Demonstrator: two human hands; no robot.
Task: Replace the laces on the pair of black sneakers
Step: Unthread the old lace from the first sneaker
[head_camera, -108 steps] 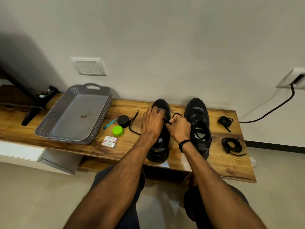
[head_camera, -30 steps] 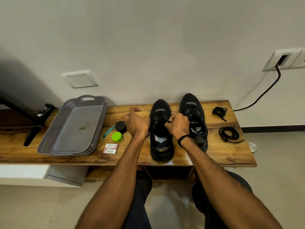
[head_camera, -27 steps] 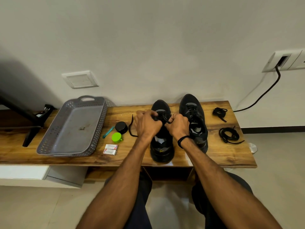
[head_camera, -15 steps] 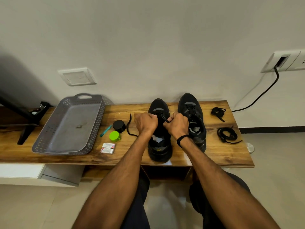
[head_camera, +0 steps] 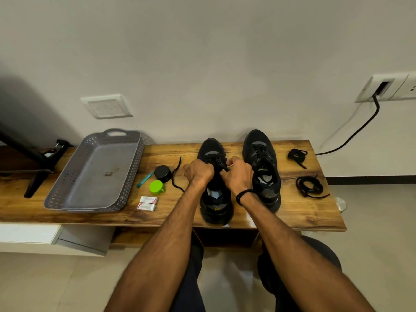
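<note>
Two black sneakers stand side by side on the wooden bench (head_camera: pixel 292 212), toes toward the wall. Over the left sneaker (head_camera: pixel 216 206), my left hand (head_camera: pixel 199 173) and my right hand (head_camera: pixel 237 176) are curled together at the eyelets, each pinching the black lace (head_camera: pixel 176 174). One loose end of that lace trails left across the wood. The right sneaker (head_camera: pixel 262 163) stands laced and untouched. Two bundled black laces, a small one (head_camera: pixel 297 155) and a larger coil (head_camera: pixel 309 186), lie at the bench's right end.
A grey perforated tray (head_camera: pixel 94 174) sits on the left. Between it and the shoes lie a black round lid (head_camera: pixel 162 173), a green cap (head_camera: pixel 156 187), a teal pen (head_camera: pixel 144 180) and two small white boxes (head_camera: pixel 147 203). A black stand (head_camera: pixel 42 163) is at far left; a cable (head_camera: pixel 358 131) hangs from the wall socket.
My left hand swung out left pulling the lace, then came back to the eyelets beside my right hand. The view shifted slightly; the shoes stayed put.
</note>
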